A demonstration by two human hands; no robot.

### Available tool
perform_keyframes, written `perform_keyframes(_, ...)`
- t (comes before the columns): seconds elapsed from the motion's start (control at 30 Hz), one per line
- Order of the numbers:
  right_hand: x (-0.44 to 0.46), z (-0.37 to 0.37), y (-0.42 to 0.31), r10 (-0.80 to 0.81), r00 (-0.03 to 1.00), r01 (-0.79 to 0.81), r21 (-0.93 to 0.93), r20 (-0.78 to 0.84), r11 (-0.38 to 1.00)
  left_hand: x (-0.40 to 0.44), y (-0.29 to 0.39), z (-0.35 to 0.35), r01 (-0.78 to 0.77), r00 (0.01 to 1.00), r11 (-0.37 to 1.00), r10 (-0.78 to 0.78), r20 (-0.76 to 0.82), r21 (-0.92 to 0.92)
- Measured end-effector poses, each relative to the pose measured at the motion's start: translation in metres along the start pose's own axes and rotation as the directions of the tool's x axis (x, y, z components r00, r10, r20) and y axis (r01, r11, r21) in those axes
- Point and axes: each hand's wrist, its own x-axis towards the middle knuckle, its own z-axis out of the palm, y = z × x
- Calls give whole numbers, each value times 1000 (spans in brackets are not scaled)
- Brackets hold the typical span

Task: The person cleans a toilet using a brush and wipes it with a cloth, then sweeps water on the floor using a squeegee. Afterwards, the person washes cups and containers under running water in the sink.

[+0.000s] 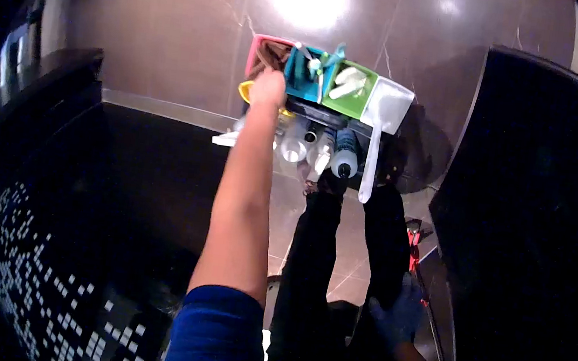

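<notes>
My left hand (268, 88) reaches over the front of a red bin (253, 55) at the caddy's left end, beside brown cloths (268, 54); its fingertips are hard to make out. My right hand (398, 312), in a bluish glove, hangs low at the right near my leg, with its fingers spread and nothing seen in it. Right of the red bin stand a teal bin (298, 76) with brushes, a green bin (359, 106) with white cloths, and a white bin (397, 107) with a long white handle (371, 164) sticking out.
Several bottles, one with a black cap (344, 164), stand in front of the bins. A yellow item (245, 91) is at the left of the caddy. A red-and-black tool with a pole (413, 250) lies at the right, beside a large dark panel (529, 241). Tiled floor (176, 49) lies beyond.
</notes>
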Motion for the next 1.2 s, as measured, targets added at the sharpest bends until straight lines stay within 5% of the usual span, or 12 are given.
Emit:
perform_keyframes(0.07,-3,2,-3,-28,998,28,2,-57,1000,-60,5,-33,127,973,948,-176,-149,-290)
perform_keyframes(0.13,-5,-4,1,-62,997,63,33,-37,997,-127,8,-49,-190,819,801,-191,-542,-568)
perform_keyframes(0.3,-8,-25,16,-143,989,145,91,-27,985,-332,52,-157,-341,729,620,-301,-615,-707)
perform_keyframes(0.4,-26,-67,-23,-432,876,416,-118,-215,902,-450,67,-194,-355,799,370,-357,-484,-859)
perform_keyframes(0.47,-56,-103,-69,-804,470,773,-271,-363,574,-512,72,-215,-464,778,271,-331,-534,-843)
perform_keyframes(0.57,-95,-104,-118,-981,187,981,-61,57,184,-591,60,-245,-419,804,174,-385,-454,-891)
perform_keyframes(0.63,-81,-52,-106,-845,304,820,330,441,467,-628,48,-230,-319,739,128,-588,-330,-939)
perform_keyframes(0.7,-142,-33,-131,-672,311,818,172,672,550,-664,25,-207,-222,595,-8,-793,-130,-975)
perform_keyframes(0.83,-222,37,-128,-618,-11,640,481,786,600,-759,21,-77,-124,325,-15,-945,-26,-992)
perform_keyframes(1.0,-355,178,-112,-305,1,684,222,952,695,-887,69,70,-268,641,-425,-749,169,-865)
perform_keyframes(1.17,-441,294,-75,-102,-186,913,211,977,348,-955,55,124,-565,194,-369,-929,316,-738)
perform_keyframes(1.2,-457,300,-77,-185,-229,875,286,956,390,-964,47,130,-433,102,-358,-931,350,-827)
